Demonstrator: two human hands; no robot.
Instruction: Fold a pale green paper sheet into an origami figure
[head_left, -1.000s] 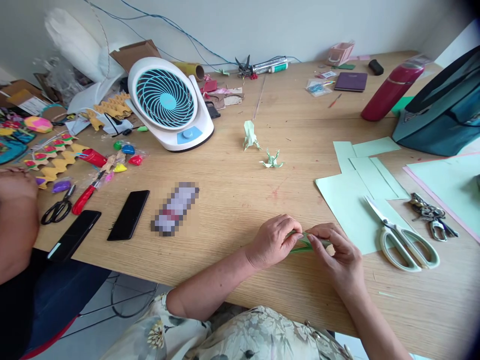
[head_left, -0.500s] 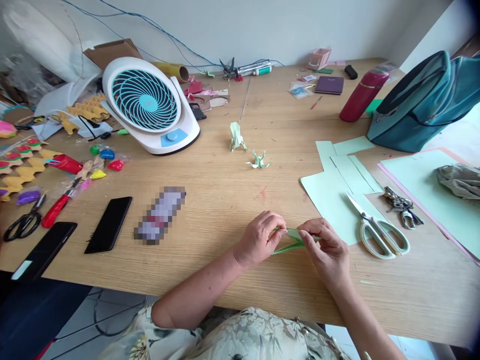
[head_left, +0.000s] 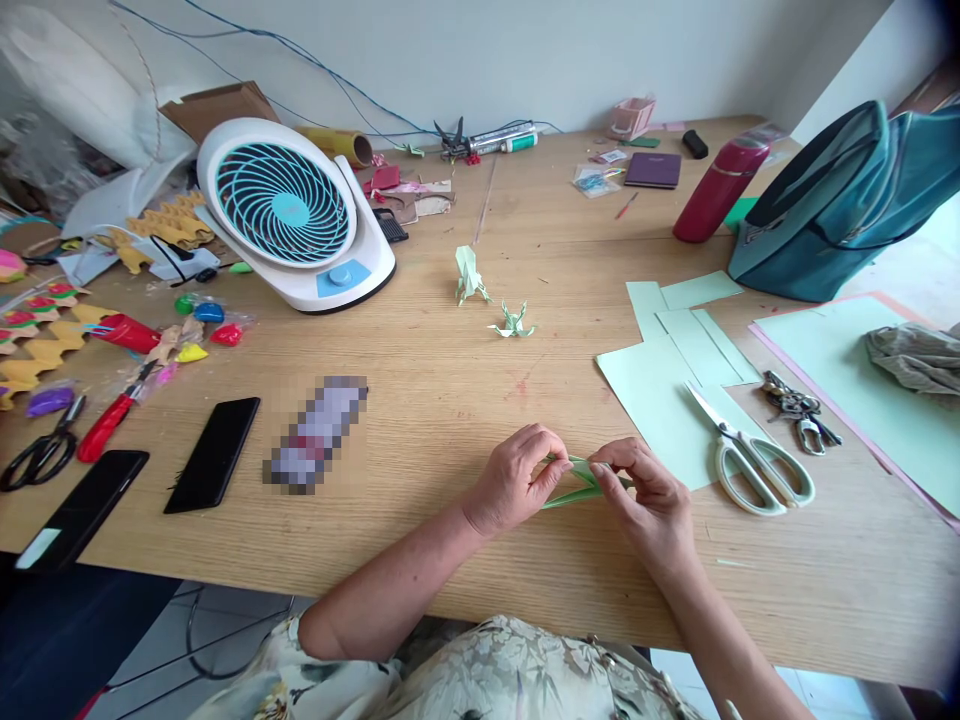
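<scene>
Both hands work at the near edge of the light wooden surface (head_left: 465, 400). Left hand (head_left: 517, 478) pinches the left end of a small folded pale-green paper piece (head_left: 574, 482), fingers closed on it; right hand (head_left: 651, 495) pinches the right end, thumb & forefinger tight on the fold. The paper sits just above the surface btwn the two hands, partly hidden by fingers. Just right of the hands: a stack of pale-green paper sheets (head_left: 660, 390) w/ pale-handled scissors (head_left: 757, 460) lying across them, blades shut; a bunch of metal keys (head_left: 799, 415) beside. Farther back: two small finished green origami figures (head_left: 491, 300), near each other but apart. Containers: an open teal fabric bag (head_left: 840, 215) at far right, inside too dark to tell; a dark-red cylindrical bottle (head_left: 711, 192) touching its left side, lid on; a small pink box (head_left: 632, 116) by the wall, contents not readable. A white-and-teal desk fan (head_left: 289, 215) stands at left.
</scene>
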